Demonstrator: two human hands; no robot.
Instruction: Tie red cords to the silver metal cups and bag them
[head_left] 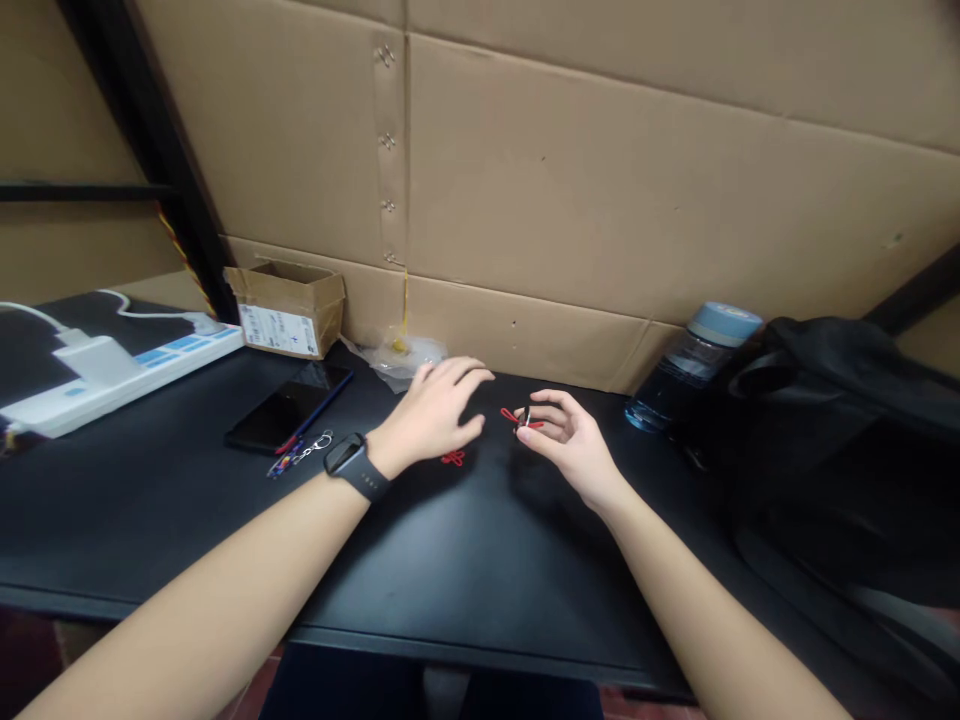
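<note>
Between the thumb and fingers of my right hand [566, 440] is a small dark piece with red cord [523, 418], lifted a little above the black table. What exactly the dark piece is, I cannot make out. My left hand [439, 410] hovers over the table with its fingers apart and nothing in them. Just under its palm lies a red knotted cord [453, 458], partly covered by the hand. A dark smart band [356, 466] is strapped round my left wrist.
Left of my hands lie a phone [291, 405] and a keychain [304, 452]. A white power strip [142, 375], a small open cardboard box [285, 310] and a clear plastic bag [394, 358] stand farther back. On the right are a blue-lidded bottle [690, 365] and a black backpack [840, 470].
</note>
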